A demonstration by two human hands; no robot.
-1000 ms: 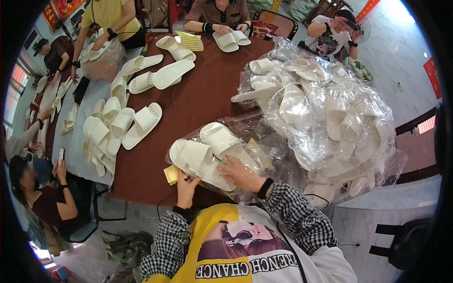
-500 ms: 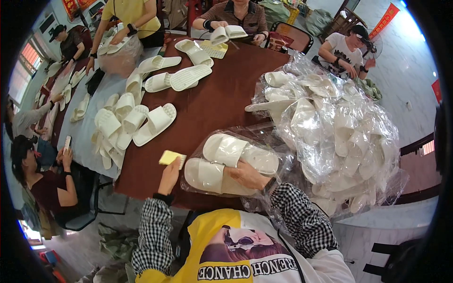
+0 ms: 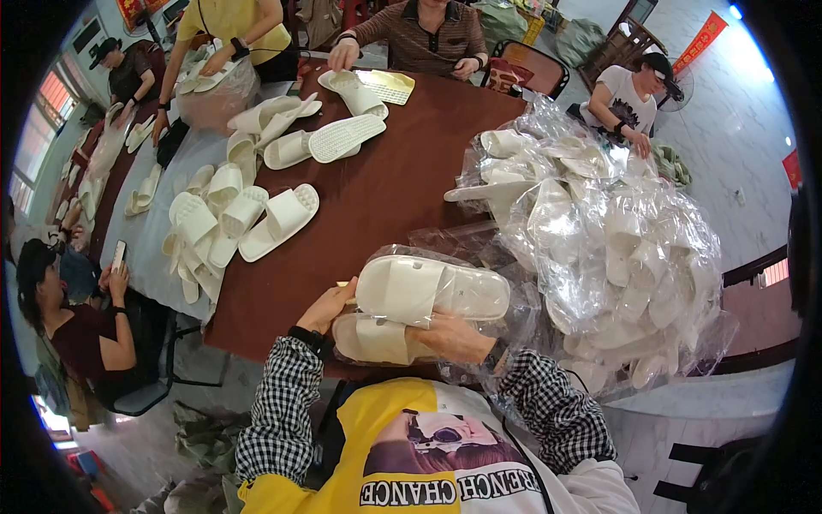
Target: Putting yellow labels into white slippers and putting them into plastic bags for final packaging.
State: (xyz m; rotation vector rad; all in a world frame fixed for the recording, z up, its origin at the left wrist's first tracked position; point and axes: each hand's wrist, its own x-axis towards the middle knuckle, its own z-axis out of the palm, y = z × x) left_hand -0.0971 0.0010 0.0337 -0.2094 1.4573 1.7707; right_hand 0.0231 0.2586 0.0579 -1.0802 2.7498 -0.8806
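Between both hands (image 3: 385, 321), two smooth white slippers (image 3: 428, 291) in crinkled clear plastic.

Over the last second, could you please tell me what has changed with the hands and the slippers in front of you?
The pair of white slippers in the clear bag has been lifted off the table edge toward the body. The left hand left the small yellow item, now almost hidden behind it, and moved onto the slippers' left end. The right hand kept its hold underneath. The loose slippers and bagged heap stayed put.
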